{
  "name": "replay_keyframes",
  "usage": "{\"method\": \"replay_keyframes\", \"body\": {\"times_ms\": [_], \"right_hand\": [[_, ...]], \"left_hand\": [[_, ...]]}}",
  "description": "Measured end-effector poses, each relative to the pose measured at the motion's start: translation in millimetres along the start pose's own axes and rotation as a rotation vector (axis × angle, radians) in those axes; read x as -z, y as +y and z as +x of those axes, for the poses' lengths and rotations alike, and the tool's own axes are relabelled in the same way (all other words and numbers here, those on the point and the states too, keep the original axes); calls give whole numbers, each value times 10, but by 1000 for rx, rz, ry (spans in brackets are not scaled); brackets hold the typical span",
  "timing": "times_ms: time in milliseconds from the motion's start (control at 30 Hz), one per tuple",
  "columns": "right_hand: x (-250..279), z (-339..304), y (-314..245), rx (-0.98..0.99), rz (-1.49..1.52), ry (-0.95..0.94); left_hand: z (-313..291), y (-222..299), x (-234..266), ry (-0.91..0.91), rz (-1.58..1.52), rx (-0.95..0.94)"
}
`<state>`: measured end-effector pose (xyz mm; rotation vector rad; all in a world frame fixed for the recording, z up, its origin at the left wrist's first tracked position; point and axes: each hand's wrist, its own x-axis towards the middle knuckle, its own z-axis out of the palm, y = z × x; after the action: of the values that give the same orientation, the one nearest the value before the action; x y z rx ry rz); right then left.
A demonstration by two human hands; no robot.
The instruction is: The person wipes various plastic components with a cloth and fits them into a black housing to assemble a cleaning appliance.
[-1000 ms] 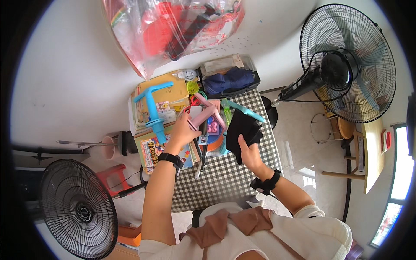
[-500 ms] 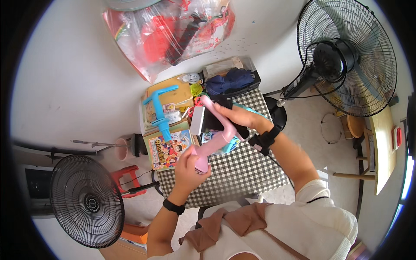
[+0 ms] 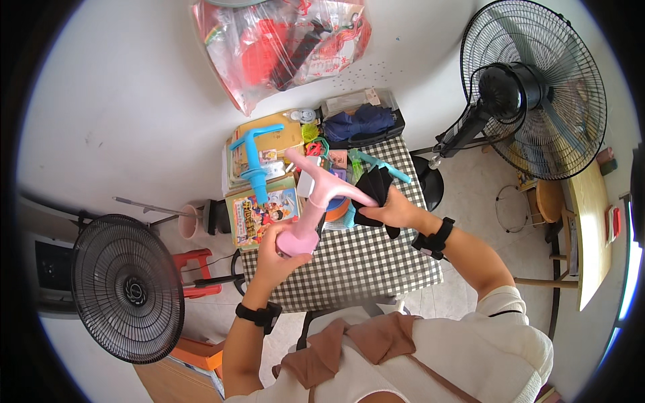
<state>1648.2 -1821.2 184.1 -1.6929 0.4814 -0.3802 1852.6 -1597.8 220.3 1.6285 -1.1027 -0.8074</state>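
Observation:
A pink Y-shaped plastic stand (image 3: pixel 311 218) with two arms and a rounded base is held over the table. My left hand (image 3: pixel 274 258) is wrapped round its base. My right hand (image 3: pixel 401 210) pinches a black piece of pleated, folded fabric (image 3: pixel 373 189) beside the tip of the stand's right arm. Whether the fabric is fitted over that tip or only lies against it, I cannot tell. A similar blue stand (image 3: pixel 254 160) with a ribbed lower part lies on papers and books to the left.
The table has a black-and-white checked cloth (image 3: pixel 363 269). On it are a colourful book (image 3: pixel 259 218), a dark blue folded cloth (image 3: pixel 359 123) on a black box, and a turquoise strip (image 3: pixel 386 166). Fans stand at left (image 3: pixel 127 289) and right (image 3: pixel 510 91). A plastic bag (image 3: pixel 282 50) hangs behind.
My right hand has moved from the stand's upper part down toward the right arm's tip, with the black fabric. The stand has turned, so both arms now show.

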Motion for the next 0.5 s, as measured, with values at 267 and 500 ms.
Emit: {"method": "replay_keyframes", "body": {"times_ms": [267, 500], "right_hand": [[-82, -149, -338, 283, -58, -77], [339, -61, -501, 419, -291, 375]], "left_hand": [[-17, 223, -196, -319, 6, 268], [-114, 144, -173, -79, 41, 159]]}}
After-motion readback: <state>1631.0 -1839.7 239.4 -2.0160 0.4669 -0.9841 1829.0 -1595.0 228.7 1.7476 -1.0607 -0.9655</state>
